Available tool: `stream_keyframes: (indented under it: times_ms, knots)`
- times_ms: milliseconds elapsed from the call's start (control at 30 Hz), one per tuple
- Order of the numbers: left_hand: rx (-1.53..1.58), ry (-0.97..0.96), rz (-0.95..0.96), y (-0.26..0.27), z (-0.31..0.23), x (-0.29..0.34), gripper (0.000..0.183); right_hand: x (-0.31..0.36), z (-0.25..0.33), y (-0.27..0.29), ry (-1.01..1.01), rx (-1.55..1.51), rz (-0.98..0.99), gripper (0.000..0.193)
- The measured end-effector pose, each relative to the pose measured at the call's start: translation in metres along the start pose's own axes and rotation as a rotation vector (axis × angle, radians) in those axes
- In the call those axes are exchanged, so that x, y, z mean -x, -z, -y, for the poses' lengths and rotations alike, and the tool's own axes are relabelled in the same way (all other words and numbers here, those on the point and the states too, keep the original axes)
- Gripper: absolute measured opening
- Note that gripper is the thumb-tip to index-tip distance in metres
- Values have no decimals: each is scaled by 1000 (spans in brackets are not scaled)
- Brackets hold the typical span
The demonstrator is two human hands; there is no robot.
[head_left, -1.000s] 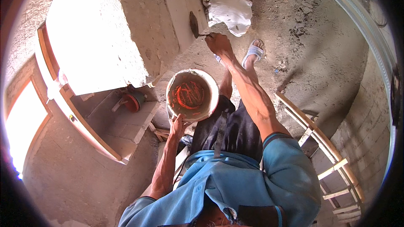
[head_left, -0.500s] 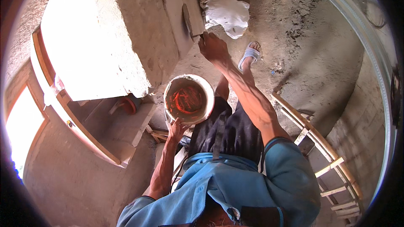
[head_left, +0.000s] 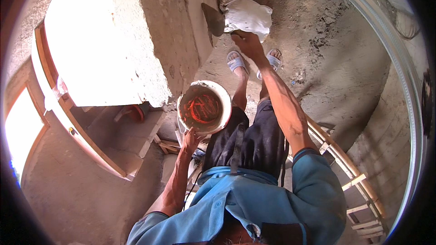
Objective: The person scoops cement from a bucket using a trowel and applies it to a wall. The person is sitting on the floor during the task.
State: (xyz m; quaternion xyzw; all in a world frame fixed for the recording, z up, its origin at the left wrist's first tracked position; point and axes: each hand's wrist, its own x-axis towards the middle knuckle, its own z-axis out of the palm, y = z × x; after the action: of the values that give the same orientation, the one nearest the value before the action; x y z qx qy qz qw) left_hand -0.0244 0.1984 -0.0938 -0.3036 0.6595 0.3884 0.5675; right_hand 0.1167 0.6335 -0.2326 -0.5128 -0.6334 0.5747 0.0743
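My left hand grips the near rim of a pale bucket, which is tilted so its inside shows. Reddish-orange streaks and a thin greyish smear cover the bucket's bottom. Stretched out ahead, my right hand is closed round the handle of a trowel. The trowel's dark, broad blade points left, beside the lower face of a plastered wall. Its handle is mostly hidden by my fingers.
Beyond my right hand a white sack lies on the rough floor. A wooden ladder lies to my right. On the left are a wooden-framed opening and an orange-and-dark container. A curved metal strip runs along the far right.
My right hand has moved slightly right and the trowel blade has turned, showing its broad face. Both sandalled feet now show. The left hand still holds the bucket.
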Motion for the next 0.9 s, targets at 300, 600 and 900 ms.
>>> stream_keyframes:
  times_ms: [300, 600, 900]
  knots:
    - [-67, -7, 7, -3, -16, 2, 23, -35, 46, -41, 55, 367, -151, 27]
    - [-109, 35, -2, -12, -14, 1, 28, -9, 21, 4, 19, 388, -97, 34]
    - [117, -18, 11, -24, 15, -7, 32, -10, 57, -39, 22, 19, 99, 37]
